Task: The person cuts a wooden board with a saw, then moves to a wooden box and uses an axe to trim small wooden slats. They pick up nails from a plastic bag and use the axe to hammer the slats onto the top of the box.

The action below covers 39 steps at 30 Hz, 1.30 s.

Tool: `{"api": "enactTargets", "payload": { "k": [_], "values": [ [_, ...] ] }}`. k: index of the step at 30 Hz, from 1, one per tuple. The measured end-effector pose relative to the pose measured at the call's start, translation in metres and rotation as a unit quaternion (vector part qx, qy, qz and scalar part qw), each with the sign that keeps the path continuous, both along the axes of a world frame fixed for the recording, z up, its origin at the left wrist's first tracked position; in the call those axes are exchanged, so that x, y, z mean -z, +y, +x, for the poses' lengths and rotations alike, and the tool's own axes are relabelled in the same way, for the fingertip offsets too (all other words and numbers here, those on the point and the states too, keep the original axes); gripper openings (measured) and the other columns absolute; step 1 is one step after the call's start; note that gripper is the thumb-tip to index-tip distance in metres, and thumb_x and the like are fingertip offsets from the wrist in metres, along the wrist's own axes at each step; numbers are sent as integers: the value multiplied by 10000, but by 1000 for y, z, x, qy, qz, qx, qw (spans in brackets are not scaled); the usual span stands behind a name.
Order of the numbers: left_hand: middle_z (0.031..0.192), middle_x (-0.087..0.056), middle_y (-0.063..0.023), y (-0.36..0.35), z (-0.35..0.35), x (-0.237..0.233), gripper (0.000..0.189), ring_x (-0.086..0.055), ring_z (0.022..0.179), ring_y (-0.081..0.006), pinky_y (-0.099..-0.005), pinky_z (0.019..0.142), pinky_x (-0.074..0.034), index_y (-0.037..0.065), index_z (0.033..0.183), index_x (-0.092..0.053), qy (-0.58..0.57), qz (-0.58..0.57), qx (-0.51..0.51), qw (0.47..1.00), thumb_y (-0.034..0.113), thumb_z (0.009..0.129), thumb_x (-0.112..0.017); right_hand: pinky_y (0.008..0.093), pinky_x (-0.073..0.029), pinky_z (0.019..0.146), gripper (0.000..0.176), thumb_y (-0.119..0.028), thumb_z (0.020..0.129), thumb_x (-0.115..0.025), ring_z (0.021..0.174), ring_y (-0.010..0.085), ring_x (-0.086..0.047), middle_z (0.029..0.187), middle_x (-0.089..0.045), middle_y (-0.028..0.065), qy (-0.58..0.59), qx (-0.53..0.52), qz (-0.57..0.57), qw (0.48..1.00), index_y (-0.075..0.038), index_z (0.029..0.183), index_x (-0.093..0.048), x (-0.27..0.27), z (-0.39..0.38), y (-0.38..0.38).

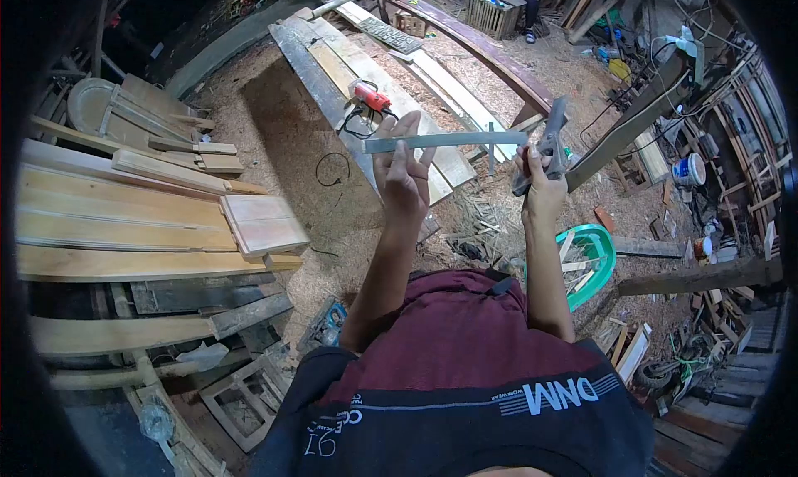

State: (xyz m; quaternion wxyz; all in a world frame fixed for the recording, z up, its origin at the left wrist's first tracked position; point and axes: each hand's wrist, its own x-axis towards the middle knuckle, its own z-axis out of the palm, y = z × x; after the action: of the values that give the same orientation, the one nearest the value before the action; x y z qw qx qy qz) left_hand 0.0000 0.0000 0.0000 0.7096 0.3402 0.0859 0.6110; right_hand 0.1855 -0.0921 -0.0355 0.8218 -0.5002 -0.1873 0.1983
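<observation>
A long flat grey metal strip stretches level between my two hands. My left hand steadies its left end, thumb at the strip's lower edge and fingers extended behind it. Wrapped round a grey metal tool with a dark grip is my right hand; the strip's right end meets this tool, whose exact kind I cannot tell. A short narrow bar crosses the strip near there. Beyond my left hand, a red power tool with a dark cord lies on the plank bench.
Boards are stacked at left. A green basin holding wood offcuts sits by my right forearm. A wooden post slants at right, near a white bucket. Shavings cover the floor; a person sits at the back.
</observation>
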Motion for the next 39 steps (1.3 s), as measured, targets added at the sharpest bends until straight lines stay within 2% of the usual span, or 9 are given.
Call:
{"api": "enactTargets", "payload": {
  "k": [12, 15, 18, 21, 22, 25, 29, 35, 39],
  "values": [
    [1424, -433, -259, -42, 14, 11, 371, -367, 1406, -359, -563, 1102, -389, 50, 1388, -274, 3, -25, 28, 999, 83, 1032, -372, 285, -494, 579, 133, -27, 911, -674, 686, 128, -600, 804, -591, 49, 105, 13, 46, 993, -19, 979, -560, -13, 4, -16],
    [1394, -472, -257, -41, 20, 16, 364, -446, 1352, -362, -537, 1077, -434, 57, 1388, -280, -3, -75, -25, 997, 120, 1044, -380, 260, -461, 561, 149, -77, 902, -710, 634, 102, -566, 749, -578, 14, 40, -31, 31, 998, -48, 940, -569, 12, 17, -22],
    [1267, -560, -201, -32, 29, 13, 333, -606, 1126, -277, -413, 938, -537, 45, 1355, -365, 53, -159, -122, 978, 181, 1055, -416, 229, -415, 540, 194, -148, 885, -752, 566, 67, -500, 671, -531, -35, -46, -5, -133, 990, -86, 852, -571, 27, 11, -31],
    [1105, -590, -126, 0, 20, 52, 293, -584, 829, -172, -270, 738, -514, 34, 1277, -465, 100, -152, -108, 977, 225, 1055, -454, 219, -352, 493, 260, -205, 871, -777, 511, 47, -437, 614, -480, -64, -115, -11, -162, 980, -113, 774, -554, 43, 9, -41],
    [993, -561, -72, 1, 22, 52, 348, -477, 755, -128, -226, 701, -440, 17, 1265, -530, 164, -123, -127, 971, 282, 1069, -420, 228, -300, 453, 300, -268, 902, -743, 487, 38, -420, 612, -474, -59, -158, 8, -207, 966, -115, 747, -536, 62, 19, -45],
    [1003, -566, -73, 21, 27, 76, 432, -517, 874, -147, -287, 806, -459, -5, 1330, -525, 334, -23, -109, 936, 299, 1083, -343, 234, -272, 429, 353, -370, 945, -672, 459, 42, -389, 592, -453, -66, -37, 8, -177, 983, -128, 737, -520, 76, 23, -56],
    [1065, -577, -160, 36, 47, 93, 429, -557, 1009, -292, -390, 916, -439, -12, 1306, -573, 520, 104, -157, 833, 269, 1062, -359, 225, -295, 478, 374, -415, 1011, -513, 527, 52, -392, 662, -460, -33, 69, -17, -102, 992, -103, 806, -511, 94, 23, -69],
    [991, -623, -192, 83, 93, 181, 264, -612, 918, -332, -403, 846, -476, -13, 1111, -662, 597, 136, -115, 782, 168, 986, -517, 229, -309, 497, 328, -292, 1026, -460, 539, 61, -398, 656, -475, -27, -69, 36, -261, 962, -63, 818, -567, 158, 20, -50],
    [910, -660, -198, 132, 131, 304, 230, -643, 844, -333, -400, 778, -500, -16, 1065, -682, 651, 145, -37, 744, 151, 944, -579, 248, -267, 512, 345, -277, 996, -490, 558, 55, -377, 635, -430, -51, -13, 8, -312, 950, -77, 717, -516, 227, 13, -29]
  ]
}}
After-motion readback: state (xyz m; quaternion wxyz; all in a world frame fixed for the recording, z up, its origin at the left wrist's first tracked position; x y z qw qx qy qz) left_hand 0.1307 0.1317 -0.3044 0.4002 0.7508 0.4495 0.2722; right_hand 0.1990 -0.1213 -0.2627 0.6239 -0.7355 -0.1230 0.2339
